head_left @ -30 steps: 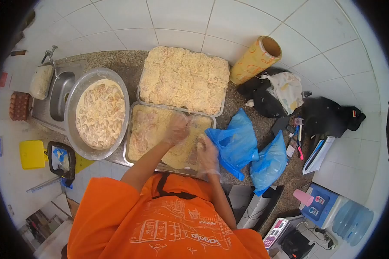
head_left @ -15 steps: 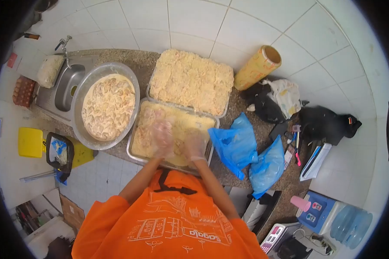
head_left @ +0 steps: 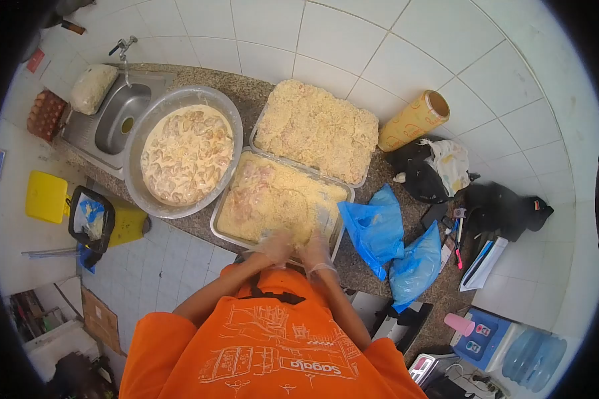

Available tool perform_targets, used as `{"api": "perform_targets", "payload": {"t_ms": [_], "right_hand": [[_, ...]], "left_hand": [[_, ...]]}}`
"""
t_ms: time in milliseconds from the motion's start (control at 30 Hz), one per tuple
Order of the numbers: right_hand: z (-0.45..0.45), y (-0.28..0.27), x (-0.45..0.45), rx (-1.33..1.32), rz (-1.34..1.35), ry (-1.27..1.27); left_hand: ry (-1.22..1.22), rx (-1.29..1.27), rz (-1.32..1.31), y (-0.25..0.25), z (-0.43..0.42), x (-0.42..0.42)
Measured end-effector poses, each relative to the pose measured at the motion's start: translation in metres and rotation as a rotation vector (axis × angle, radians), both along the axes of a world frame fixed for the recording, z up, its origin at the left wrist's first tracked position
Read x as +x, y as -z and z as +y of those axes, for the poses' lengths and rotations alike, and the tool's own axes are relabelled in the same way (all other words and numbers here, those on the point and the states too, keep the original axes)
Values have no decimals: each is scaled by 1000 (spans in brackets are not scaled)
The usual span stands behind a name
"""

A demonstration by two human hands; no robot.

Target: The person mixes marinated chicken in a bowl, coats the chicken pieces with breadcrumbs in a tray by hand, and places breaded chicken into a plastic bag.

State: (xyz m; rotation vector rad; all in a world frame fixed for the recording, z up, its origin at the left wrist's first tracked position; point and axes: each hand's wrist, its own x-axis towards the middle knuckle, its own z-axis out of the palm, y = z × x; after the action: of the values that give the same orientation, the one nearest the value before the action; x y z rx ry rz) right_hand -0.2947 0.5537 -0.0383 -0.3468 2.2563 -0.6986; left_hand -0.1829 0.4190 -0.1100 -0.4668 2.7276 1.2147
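Both my hands wear clear plastic gloves and work at the near edge of a metal tray (head_left: 217,229) of pale yellow crumbs (head_left: 279,206). My left hand (head_left: 273,247) lies low on the crumbs with its fingers turned inward, partly sunk in them. Close to its right, my right hand (head_left: 315,251) reaches into the crumbs with fingers stretched forward. Neither hand grips a piece that I can make out. Pinkish raw meat pieces (head_left: 246,193) lie at the tray's left side, partly dusted with crumbs.
Behind stands a second tray heaped with crumb-coated pieces (head_left: 316,130). A large metal bowl (head_left: 134,183) of meat in creamy batter sits left, beside the sink (head_left: 113,126). Blue plastic bags (head_left: 376,226) lie right, a film roll (head_left: 416,120) beyond. A yellow bin (head_left: 126,226) stands below.
My hands have drawn back from the middle of the tray to its near edge, my left hand off the meat. The camera view has shifted, so the counter appears farther right.
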Motion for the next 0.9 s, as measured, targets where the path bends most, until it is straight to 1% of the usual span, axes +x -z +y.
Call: {"api": "perform_targets", "payload": {"t_ms": [67, 167, 267, 300, 367, 467, 533, 567, 600, 667, 733, 767, 800, 833, 867, 900], "right_hand": [[-6, 35, 10, -53, 61, 121], [-12, 45, -8, -356, 110, 184], [-32, 45, -17, -327, 568, -1], [-35, 47, -24, -172, 556, -105], [-36, 54, -31, 139, 503, -317], [-16, 81, -29, 36, 707, -379], [-4, 78, -25, -31, 481, -131], [1, 75, -23, -53, 427, -57], [6, 71, -22, -77, 376, 20], [2, 63, -29, -127, 426, 97], [-14, 48, -34, -31, 672, -57], [-24, 46, -30, 10, 669, -83], [-34, 46, -27, 51, 667, -110], [-43, 54, -29, 81, 554, -83], [-49, 57, -39, 110, 448, -50], [-45, 49, -47, 4, 343, -2]], "left_hand": [[30, 126, 8, -16, 6, -24], [-32, 3, 12, -65, -15, -29], [-124, -84, -4, -88, -44, -59], [-123, -199, 151, -76, -51, -75], [-119, -420, 453, -28, -59, -98], [-9, -718, 255, -1, -54, -123], [-41, -833, 238, 35, -47, -111], [-65, -889, 228, 44, -44, -108], [-9, -804, 222, 41, -41, -100], [92, -655, 245, 32, -49, -108], [7, -725, 163, 31, -48, -113], [-35, -761, 118, 32, -47, -109], [-164, -716, 322, 55, -53, -100], [-291, -659, 535, 94, -64, -95], [-414, -589, 755, 114, -71, -102], [-482, -564, 698, 61, -71, -99]]}}
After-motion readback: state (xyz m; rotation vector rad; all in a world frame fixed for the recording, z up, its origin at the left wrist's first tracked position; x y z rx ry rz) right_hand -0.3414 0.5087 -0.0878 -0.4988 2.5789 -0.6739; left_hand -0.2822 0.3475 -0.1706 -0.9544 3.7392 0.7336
